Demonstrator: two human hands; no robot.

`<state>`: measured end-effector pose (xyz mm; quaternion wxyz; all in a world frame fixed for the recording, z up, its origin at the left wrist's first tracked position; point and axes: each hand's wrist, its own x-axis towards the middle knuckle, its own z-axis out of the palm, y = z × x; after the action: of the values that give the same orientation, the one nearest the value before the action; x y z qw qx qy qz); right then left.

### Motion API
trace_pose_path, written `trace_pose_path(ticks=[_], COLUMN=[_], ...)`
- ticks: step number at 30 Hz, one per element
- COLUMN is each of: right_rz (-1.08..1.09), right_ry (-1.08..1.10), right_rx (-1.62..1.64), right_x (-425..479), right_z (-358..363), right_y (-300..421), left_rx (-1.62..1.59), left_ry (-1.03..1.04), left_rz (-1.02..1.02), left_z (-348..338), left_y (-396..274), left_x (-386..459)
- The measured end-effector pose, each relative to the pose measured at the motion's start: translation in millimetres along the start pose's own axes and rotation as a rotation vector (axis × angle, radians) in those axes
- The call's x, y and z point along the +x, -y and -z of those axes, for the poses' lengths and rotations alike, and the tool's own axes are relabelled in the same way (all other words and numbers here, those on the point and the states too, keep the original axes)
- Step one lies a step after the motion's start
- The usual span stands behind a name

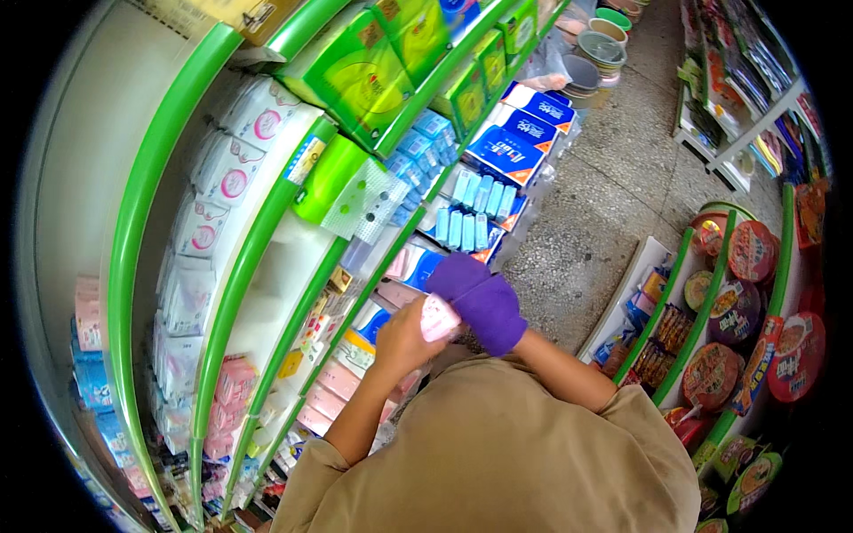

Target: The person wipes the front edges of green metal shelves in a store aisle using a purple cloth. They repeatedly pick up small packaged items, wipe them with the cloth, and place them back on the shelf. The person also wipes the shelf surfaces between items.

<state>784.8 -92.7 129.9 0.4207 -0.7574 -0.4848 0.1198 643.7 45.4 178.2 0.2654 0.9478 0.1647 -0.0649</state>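
Observation:
My left hand (404, 338) grips a small pink-and-white package (440, 318) in front of my chest. Against that package rests a purple cloth (490, 306), which covers my right hand (496, 323); the fingers under it are hidden. Just beyond my hands, small light-blue packets (461, 230) stand in rows on blue-and-white tissue packs (510, 150) at the lowest shelf level. To the left, a perforated white sheet (366, 200) hangs at the edge of a shelf beside a bright green pack (333, 176).
Green-edged shelves (250, 286) rise at the left with white packs (230, 170) and green tissue packs (360, 80). Bowl noodles (713, 376) fill a rack at the right. Plastic basins (600, 50) stand on the speckled floor (586, 200) farther off.

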Motion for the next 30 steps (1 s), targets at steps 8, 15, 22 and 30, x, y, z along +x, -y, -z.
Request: trace_pose_path(ticks=[8, 15, 22, 30], right_rz=[-0.315, -0.514, -0.746, -0.552], right_ry=[0.338, 0.432, 0.251, -0.048], right_rx=[0.618, 0.964, 2.29, 2.184], right_x=[27.2, 17.9, 20.3, 43.7], right_z=[-74.6, -113.7, -175.6, -159.9], right_y=[11.0, 55.7, 146.3, 124.9], left_rx=[-0.017, -0.35, -1.112, -1.017], left_ry=[-0.038, -0.638, -0.936, -0.562], left_rz=[-0.091, 0.149, 0.121, -0.065], left_z=[26.9, 21.1, -5.7, 1.1], left_y=[18.6, 62.8, 92.4, 117.1], left_x=[-53.3, -106.8, -115.5, -145.4])
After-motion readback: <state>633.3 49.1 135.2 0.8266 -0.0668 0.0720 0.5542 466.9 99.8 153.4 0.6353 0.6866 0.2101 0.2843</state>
